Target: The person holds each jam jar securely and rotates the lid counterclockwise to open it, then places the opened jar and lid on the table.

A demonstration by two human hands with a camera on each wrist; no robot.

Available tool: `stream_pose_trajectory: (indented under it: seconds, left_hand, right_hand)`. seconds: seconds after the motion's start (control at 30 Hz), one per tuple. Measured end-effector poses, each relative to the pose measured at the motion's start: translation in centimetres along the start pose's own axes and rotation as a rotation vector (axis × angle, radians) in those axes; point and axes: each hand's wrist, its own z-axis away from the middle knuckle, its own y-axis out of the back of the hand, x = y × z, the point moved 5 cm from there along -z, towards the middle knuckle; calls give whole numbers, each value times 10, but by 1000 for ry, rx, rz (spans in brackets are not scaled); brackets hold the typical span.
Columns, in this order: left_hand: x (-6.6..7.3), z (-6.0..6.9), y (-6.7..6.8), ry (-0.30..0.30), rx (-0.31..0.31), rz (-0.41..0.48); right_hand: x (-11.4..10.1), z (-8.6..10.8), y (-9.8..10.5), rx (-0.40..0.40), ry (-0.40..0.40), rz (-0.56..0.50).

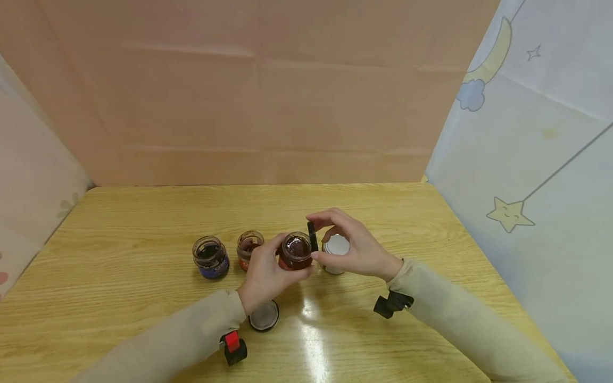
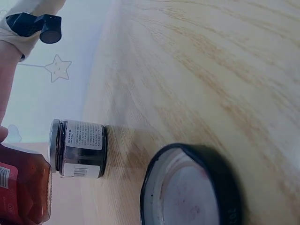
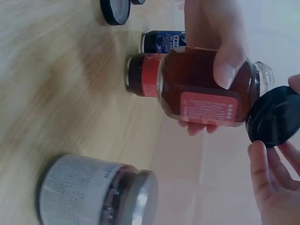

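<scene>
My left hand [image 1: 269,271] grips an uncovered glass jar [image 1: 295,255] with dark red contents and a red label, raised off the table. With fingertips and thumb, my right hand [image 1: 351,246] pinches a black lid [image 1: 312,236], turned on edge right beside the jar's mouth. In the right wrist view the lid [image 3: 274,116] stands at the jar's rim, and the left thumb lies across the glass. Just behind the right fingers is a closed jar with a silver-white lid [image 1: 337,245]; the right hand partly hides it.
Two uncovered jars stand to the left: one with a blue label [image 1: 210,258], one with a red label [image 1: 247,246]. An upturned black-rimmed lid [image 1: 264,316] lies on the wooden table [image 1: 119,255] below the left wrist. Fabric walls [image 1: 551,159] border the table.
</scene>
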Motion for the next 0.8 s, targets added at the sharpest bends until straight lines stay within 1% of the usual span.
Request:
stream_pose_trajectory:
  seconds: [0.1,0.27,0.57,0.7,0.8]
  left_hand:
    - [1,0,0,-2,5,0]
    - [0,-1,1,0,8,1]
    - [1,1,3,29,2,3]
    - [2,1,3,50,-6,-8]
    - [1,0,4,56,0,-20]
  right_hand:
    - [3,4,0,27,-25,-42]
    - [7,9,0,55,-46,-97]
    - [7,15,1,68,-46,-132]
    - [8,17,2,73,-76,-147]
    - [8,19,3,71,-103,-156]
